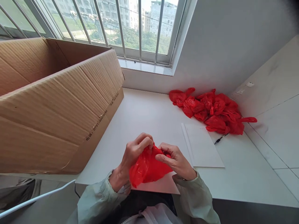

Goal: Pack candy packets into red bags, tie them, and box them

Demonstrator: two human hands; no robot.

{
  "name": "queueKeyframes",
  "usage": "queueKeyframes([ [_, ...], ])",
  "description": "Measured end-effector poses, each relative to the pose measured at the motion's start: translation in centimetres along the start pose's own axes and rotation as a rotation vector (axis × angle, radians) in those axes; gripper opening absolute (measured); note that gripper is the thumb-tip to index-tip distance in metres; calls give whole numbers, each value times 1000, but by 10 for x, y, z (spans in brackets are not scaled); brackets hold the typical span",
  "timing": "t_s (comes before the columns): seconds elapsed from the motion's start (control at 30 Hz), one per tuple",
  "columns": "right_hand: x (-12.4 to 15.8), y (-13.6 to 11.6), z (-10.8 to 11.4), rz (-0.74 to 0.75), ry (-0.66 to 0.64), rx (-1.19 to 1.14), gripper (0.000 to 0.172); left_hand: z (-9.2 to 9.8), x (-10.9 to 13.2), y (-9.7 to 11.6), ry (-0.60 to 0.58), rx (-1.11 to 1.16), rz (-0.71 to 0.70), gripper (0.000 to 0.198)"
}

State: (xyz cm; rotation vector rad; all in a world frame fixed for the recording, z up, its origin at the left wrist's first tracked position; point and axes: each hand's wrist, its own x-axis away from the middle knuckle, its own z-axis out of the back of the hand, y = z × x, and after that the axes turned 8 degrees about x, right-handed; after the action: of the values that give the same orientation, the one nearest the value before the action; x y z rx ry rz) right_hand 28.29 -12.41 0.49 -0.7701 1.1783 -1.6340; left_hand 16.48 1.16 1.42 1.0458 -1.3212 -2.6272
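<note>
A crumpled red plastic bag (pixel 149 168) is held up over the front edge of the white table, between my two hands. My left hand (pixel 137 152) pinches its upper left edge, fingers curled over the film. On the other side my right hand (pixel 174 158) grips the bag near its upper right, with the thumb laid across the front. The bag hangs loosely below both hands, its lower left corner drooping. Parts of my fingertips are hidden in the folds.
A large open cardboard box (pixel 93 112) stands on the left. Several red plastic bags (pixel 210 109) are heaped against the wall at the back right. Nearer lie a white paper pad (pixel 203 146) and a black pen (pixel 219 140). A barred window (pixel 130 31) is behind the table (pixel 144 112).
</note>
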Motion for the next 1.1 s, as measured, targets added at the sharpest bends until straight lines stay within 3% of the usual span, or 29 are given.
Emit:
queueKeyframes([
  [0.17,-2,9,-9,-111,-24,-188,52,-13,7,-9,143,-107,-89,19],
  [0.27,-4,18,-14,-163,-79,-318,50,-17,11,-15,140,-107,-122,18],
  [0.37,-6,22,-17,-147,-63,-262,41,-14,14,-18,106,-111,-101,17],
  [0.47,-7,19,-16,-74,82,-132,21,-8,14,-15,7,-97,-40,16],
  [0.5,-7,18,-16,-48,97,-158,28,-5,13,-13,-44,-85,-10,16],
  [0.6,-6,15,-18,21,-3,-447,50,3,9,-7,-210,-20,75,15],
  [0.7,-4,13,-20,32,-84,-724,48,12,5,-1,-352,59,130,9],
  [0.8,-6,10,-21,-7,-82,-806,45,19,5,1,-407,145,165,9],
  [0.93,-12,-2,-25,13,72,-724,9,23,10,3,-325,356,102,34],
  [1.1,-14,-21,-30,77,245,-667,21,26,8,16,-102,375,80,58],
])
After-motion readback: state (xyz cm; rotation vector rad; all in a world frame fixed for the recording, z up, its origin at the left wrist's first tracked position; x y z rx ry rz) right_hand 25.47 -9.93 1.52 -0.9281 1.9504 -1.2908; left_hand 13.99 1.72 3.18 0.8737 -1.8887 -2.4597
